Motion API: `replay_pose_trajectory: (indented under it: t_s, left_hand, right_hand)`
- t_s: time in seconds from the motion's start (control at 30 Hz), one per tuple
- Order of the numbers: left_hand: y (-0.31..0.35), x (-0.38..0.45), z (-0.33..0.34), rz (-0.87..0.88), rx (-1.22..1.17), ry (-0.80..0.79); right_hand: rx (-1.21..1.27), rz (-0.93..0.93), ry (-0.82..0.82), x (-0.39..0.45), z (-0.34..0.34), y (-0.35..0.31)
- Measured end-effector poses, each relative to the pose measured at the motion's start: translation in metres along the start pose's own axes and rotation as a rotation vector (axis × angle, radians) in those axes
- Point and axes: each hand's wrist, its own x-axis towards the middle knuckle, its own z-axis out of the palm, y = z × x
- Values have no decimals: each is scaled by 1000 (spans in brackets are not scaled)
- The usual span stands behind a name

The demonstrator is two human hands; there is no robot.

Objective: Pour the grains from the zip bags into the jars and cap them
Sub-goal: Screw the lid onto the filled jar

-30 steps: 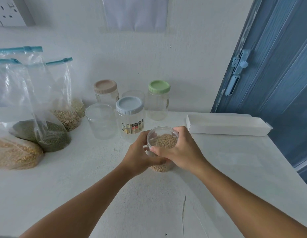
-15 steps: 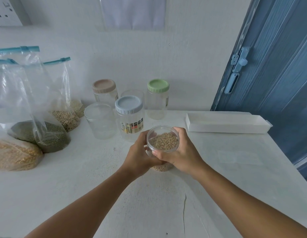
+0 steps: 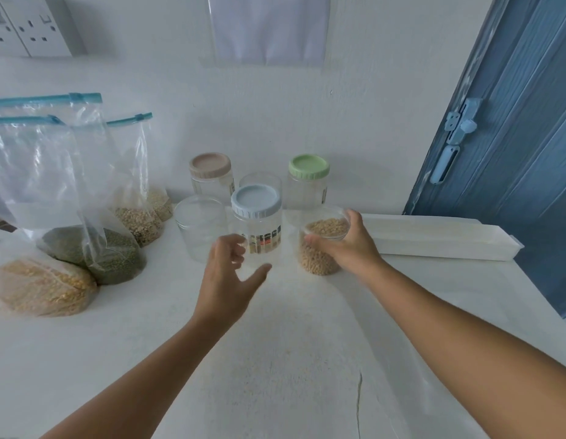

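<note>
Since half a second earlier the filled jar [image 3: 323,245] had shifted from the middle of the desk [image 3: 275,359] to the right, beside the blue-lidded jar [image 3: 256,223], and the left hand [image 3: 228,274] had come off it.

The desk carried the zip bags [image 3: 54,191] at the left, leaning against the wall, probably so their grains stayed settled at the bottom: green ones, yellow ones in the nearest bag, paler ones behind. A long white tray [image 3: 433,239] lay at the right. Between them stood the jars: a beige-lidded one [image 3: 210,172] and a green-lidded one [image 3: 308,175] at the back, two lidless clear ones [image 3: 199,226], and the blue-lidded jar in front.

The right hand [image 3: 348,245] held the filled jar by its rim, its grip curled round the clear cap, seemingly to steady it while setting it aside as finished. The left hand hovered loose and spread, holding nothing, just before the blue-lidded jar, likely the next one to be opened.
</note>
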Motion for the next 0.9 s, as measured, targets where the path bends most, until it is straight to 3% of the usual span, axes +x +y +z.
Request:
replay_pose_trajectory:
  t_s: [0.1,0.23,0.37,0.47,0.6,0.77,0.9]
  left_hand:
    - [3,20,-9,-72,-38,76]
    - [5,43,-12,-139,-104,-19]
    - [5,58,-12,-129,-130,-55]
    - [4,66,-9,-131,-135,-72]
    - [3,72,-5,-125,-177,-100]
    - [6,71,-7,-101,-188,-97]
    - [9,55,-17,-107,-214,-206]
  right_hand:
    - [11,60,11,20,-1,-3]
    - [-177,108,71,24,2,-11]
    - [-302,-314,267,4,12,-34]
    - [-367,-525,120,-3,25,-63]
    - [-454,-444,-144,-6,46,-91]
    - [-405,-391,-110,-15,48,-94]
    - [-400,-342,-153,-31,34,-93]
